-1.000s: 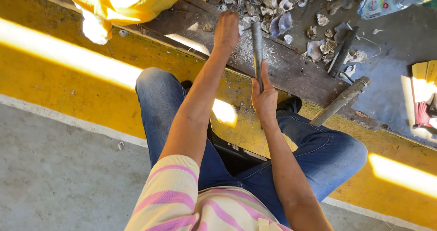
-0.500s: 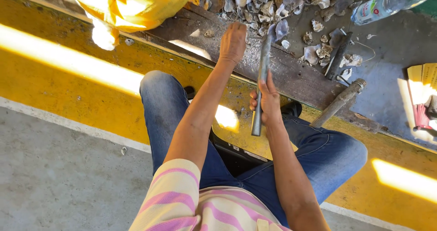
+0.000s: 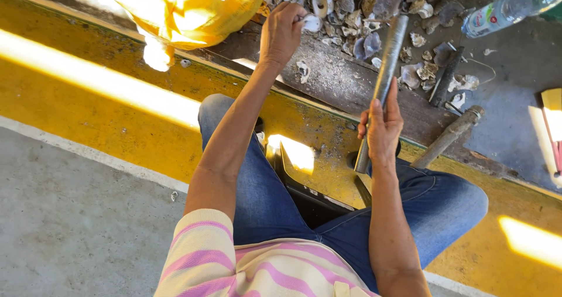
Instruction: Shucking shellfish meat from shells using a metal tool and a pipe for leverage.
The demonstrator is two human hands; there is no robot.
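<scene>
One head-worn camera looks steeply down, fairly close, over the person's arms and knees toward the ground.

Dull metal rod point(image 3: 383, 80), rough chalky shells point(image 3: 351, 10)

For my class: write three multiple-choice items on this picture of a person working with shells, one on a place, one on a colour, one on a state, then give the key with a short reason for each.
1. Where does the plastic bottle lie?
A. top right, on the grey floor
B. between the knees
C. inside the sack

2. What colour is the sack beside the shell pile?
A. blue
B. yellow
C. black

3. What is the right hand doing?
A. resting open on a knee
B. gripping a metal bar
C. lifting the bottle

Key: 1 A, it lies apart from the pile by the top right edge. 2 B, its cloth is bright yellow. 3 B, fingers wrap the bar, while the left hand pinches a shell.
</scene>
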